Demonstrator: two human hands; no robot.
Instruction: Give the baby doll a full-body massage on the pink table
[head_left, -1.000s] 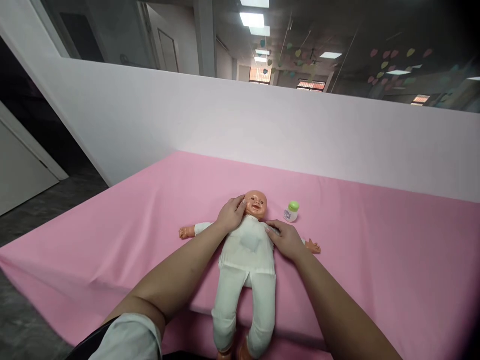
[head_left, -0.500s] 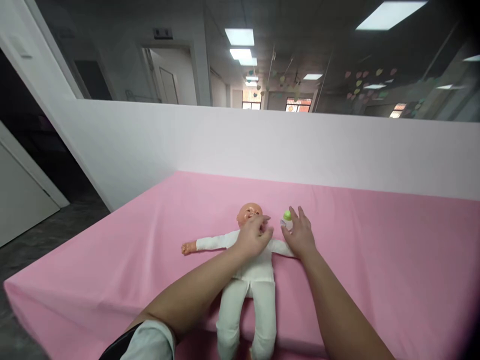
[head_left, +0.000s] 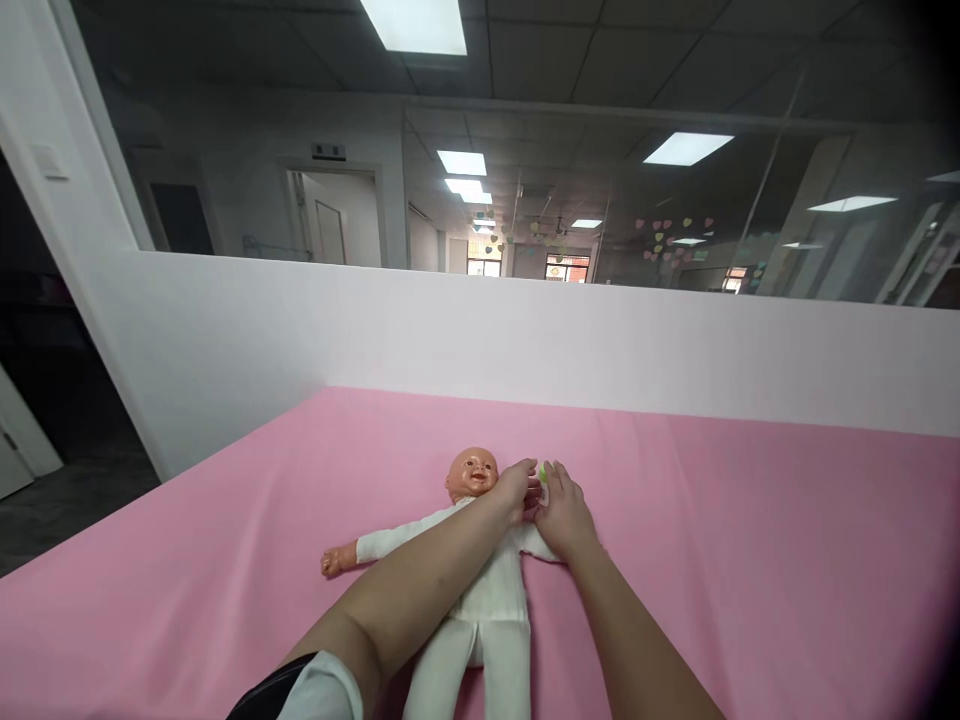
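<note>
A doll [head_left: 487, 590] in a white suit lies on its back on the pink cloth, arms spread. Beside its head is a small, pale, bottle-like item with a light green top [head_left: 544, 472], largely covered by my hands. My right hand [head_left: 566, 515] is around this item, fingers along its far side and thumb toward me. My left hand [head_left: 517, 490] reaches across the doll's chest to the item's left side, fingers apart and slightly bent. Whether those left fingertips touch it I cannot tell. The doll's arm on that side passes under my right hand.
Pink cloth [head_left: 712, 550] covers the wide padded surface. A low white wall [head_left: 525, 340] runs along its far edge, with a glass pane above showing a room beyond. At the left are a dark opening and the floor [head_left: 97, 470].
My right hand has moved left and closed around the green-topped item. My left hand has shifted right, off the doll's face, to beside that item. The view has tilted upward.
</note>
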